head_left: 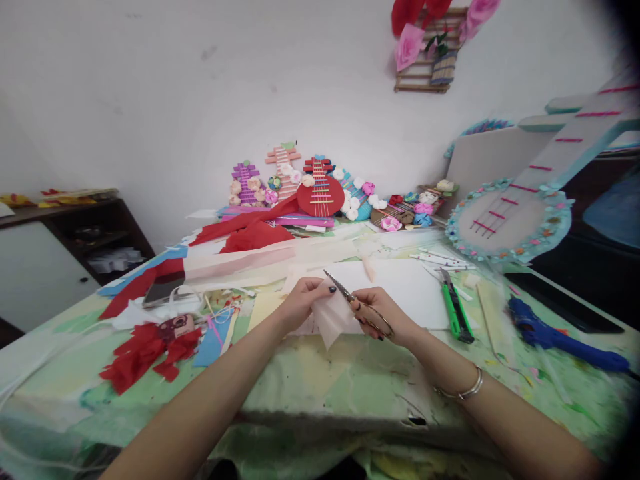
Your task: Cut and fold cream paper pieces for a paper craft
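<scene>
My left hand [305, 301] pinches a pale pink piece of crepe paper [331, 321] by its upper edge. The paper hangs down to a point over the table's front part. In my right hand [380, 313] is a pair of scissors [341, 287], with fingers wrapped round the handles. Its blades point up and to the left, right at the paper's top beside my left thumb. Whether the blades are closed fully on the paper I cannot tell. A white sheet [400, 287] lies under and behind both hands, with a small pale pink paper piece [369, 268] on it.
A green utility knife [455, 310], a blue glue gun [560, 340] and a black phone [563, 302] lie to the right. Red crepe paper scraps [135, 357] are at left. Behind stand paper lutes [320, 193] and a large pale blue-trimmed one [510, 223].
</scene>
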A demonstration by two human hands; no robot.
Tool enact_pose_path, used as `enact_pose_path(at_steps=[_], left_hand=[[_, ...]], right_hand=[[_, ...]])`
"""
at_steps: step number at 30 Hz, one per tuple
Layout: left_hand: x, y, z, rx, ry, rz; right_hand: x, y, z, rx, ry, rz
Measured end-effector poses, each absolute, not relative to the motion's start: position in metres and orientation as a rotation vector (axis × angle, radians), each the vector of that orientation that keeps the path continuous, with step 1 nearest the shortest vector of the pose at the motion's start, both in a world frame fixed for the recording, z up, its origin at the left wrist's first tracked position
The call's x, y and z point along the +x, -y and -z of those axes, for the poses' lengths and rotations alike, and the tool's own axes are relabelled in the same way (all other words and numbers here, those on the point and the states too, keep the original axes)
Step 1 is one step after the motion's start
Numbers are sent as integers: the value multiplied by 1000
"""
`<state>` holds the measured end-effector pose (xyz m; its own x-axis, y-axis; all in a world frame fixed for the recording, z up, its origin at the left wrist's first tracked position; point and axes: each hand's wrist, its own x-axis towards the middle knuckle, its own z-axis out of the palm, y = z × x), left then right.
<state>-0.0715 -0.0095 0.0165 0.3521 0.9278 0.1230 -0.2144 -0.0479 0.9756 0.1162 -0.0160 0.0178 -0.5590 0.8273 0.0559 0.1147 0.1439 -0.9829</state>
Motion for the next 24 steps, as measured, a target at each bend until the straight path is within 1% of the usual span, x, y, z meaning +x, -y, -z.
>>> enact_pose_path(at_steps=[7,24], left_hand=[[-71,9,-15,1247,-749,-1113],[-68,10,-17,1206,-797,-1198]], right_hand=[[117,12,-10,-857,1722,-1401],[117,13,-6,-908,1865,-1342]])
